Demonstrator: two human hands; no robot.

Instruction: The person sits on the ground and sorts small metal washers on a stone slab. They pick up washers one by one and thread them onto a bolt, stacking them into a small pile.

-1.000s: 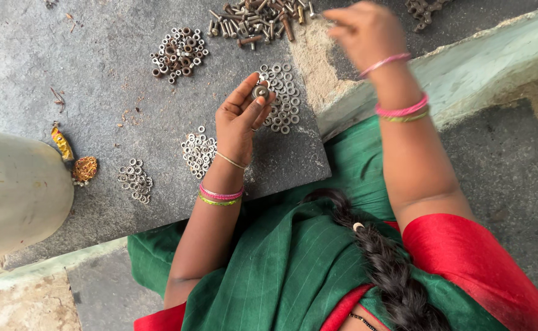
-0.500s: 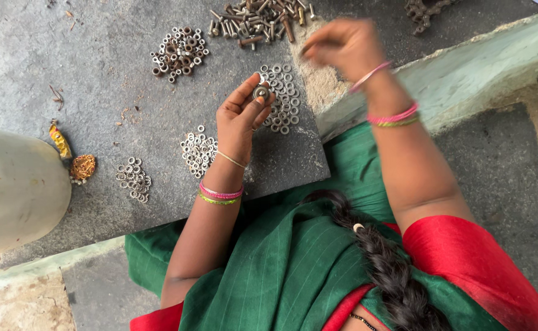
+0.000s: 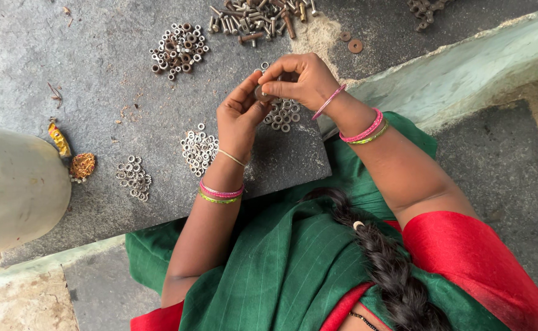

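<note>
My left hand (image 3: 238, 116) is raised over the grey stone slab (image 3: 97, 92), and its fingertips pinch a small round metal part (image 3: 261, 94). Coming in from the right, my right hand (image 3: 299, 76) closes its thumb and fingers on the same part, so the two hands touch. What else the right fingers hold is hidden. A pile of silver washers (image 3: 284, 113) lies directly under the hands. Both wrists wear pink and green bangles.
On the slab lie a heap of bolts (image 3: 260, 15), a pile of nuts (image 3: 180, 49), two more washer piles (image 3: 198, 147) (image 3: 134, 176) and two brown washers (image 3: 355, 45). A pale rounded container (image 3: 11, 184) stands at the left beside a yellow wrapper (image 3: 59, 140). A green-painted ledge (image 3: 465, 67) runs along the right.
My right hand has come back from the bolt heap at the top, moving down and left to meet my left hand. The left hand stayed in place.
</note>
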